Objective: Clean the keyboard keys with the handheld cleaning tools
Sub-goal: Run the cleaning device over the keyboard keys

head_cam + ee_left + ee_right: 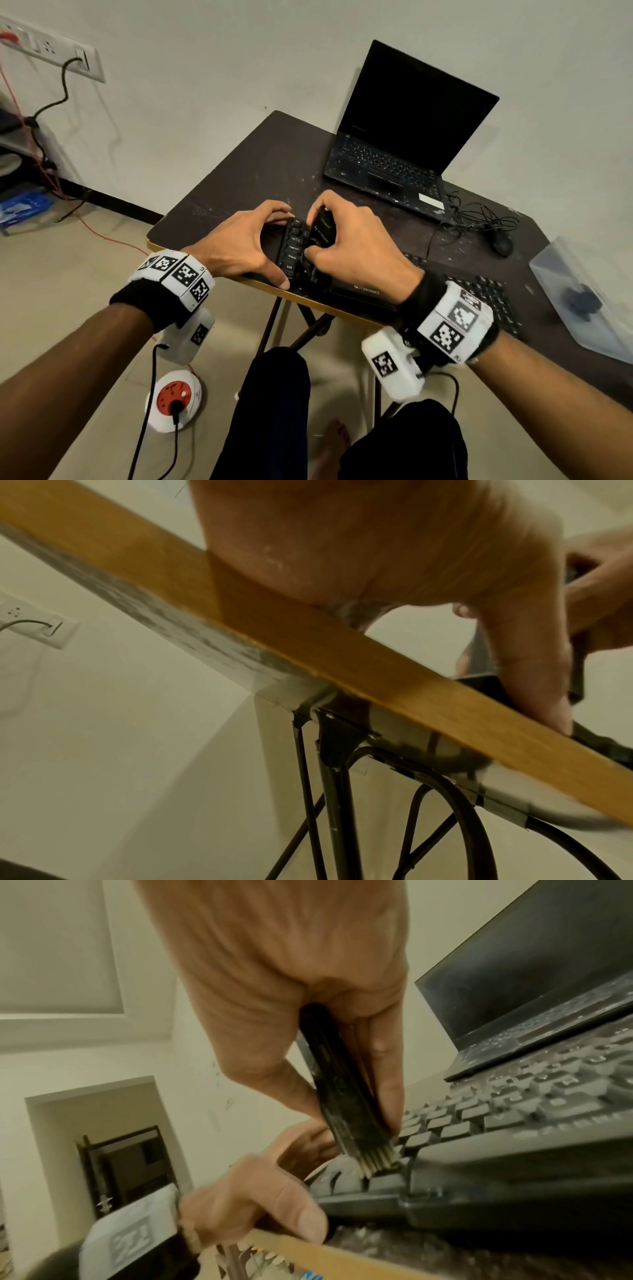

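Note:
A black keyboard (479,294) lies along the front edge of the dark table (260,164). My left hand (274,246) holds its left end, thumb at the front edge by the Ctrl key, fingers curled over the far edge. My right hand (317,234) grips a black brush (325,224) upright over the left-hand keys. In the right wrist view the brush (339,1096) has its pale bristles (377,1158) pressed onto the keyboard (514,1123) near the left hand (260,1199). The left wrist view shows the thumb (524,656) on the table's wooden edge (308,642).
An open laptop (400,137) with a dark screen stands at the back of the table. A wired mouse (503,244) and its tangled cable lie right of it. A clear plastic box (589,294) sits at the far right. A power reel (174,399) is on the floor.

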`<control>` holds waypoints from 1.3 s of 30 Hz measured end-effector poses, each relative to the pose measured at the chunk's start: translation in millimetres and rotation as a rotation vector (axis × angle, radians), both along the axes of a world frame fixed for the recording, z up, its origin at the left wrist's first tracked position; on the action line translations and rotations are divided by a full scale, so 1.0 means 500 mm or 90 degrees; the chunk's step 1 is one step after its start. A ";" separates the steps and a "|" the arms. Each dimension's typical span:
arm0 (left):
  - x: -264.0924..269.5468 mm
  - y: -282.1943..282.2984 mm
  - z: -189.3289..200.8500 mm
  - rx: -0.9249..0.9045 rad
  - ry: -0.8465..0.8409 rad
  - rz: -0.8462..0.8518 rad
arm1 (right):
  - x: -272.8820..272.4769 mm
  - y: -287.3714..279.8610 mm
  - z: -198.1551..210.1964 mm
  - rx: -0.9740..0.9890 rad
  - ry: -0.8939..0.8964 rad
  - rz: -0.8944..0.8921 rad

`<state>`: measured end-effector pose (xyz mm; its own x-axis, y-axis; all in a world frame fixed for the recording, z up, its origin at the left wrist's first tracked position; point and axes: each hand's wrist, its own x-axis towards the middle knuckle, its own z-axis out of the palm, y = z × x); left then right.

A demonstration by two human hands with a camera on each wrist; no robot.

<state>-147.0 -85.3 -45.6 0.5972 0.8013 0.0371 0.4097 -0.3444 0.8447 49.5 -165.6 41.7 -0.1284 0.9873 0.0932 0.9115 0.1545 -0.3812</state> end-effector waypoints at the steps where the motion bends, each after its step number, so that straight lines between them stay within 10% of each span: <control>1: 0.001 0.000 0.001 -0.001 0.001 0.000 | 0.002 0.023 0.000 0.014 0.005 -0.016; 8: 0.000 0.002 0.003 -0.009 -0.010 0.005 | 0.016 0.200 -0.003 0.013 -0.018 -0.132; 17: 0.002 0.004 -0.005 -0.006 -0.010 0.001 | 0.009 -0.031 -0.002 -0.012 -0.022 -0.006; 39: 0.002 0.008 -0.002 -0.001 -0.021 0.002 | 0.130 0.057 -0.001 0.002 0.037 -0.169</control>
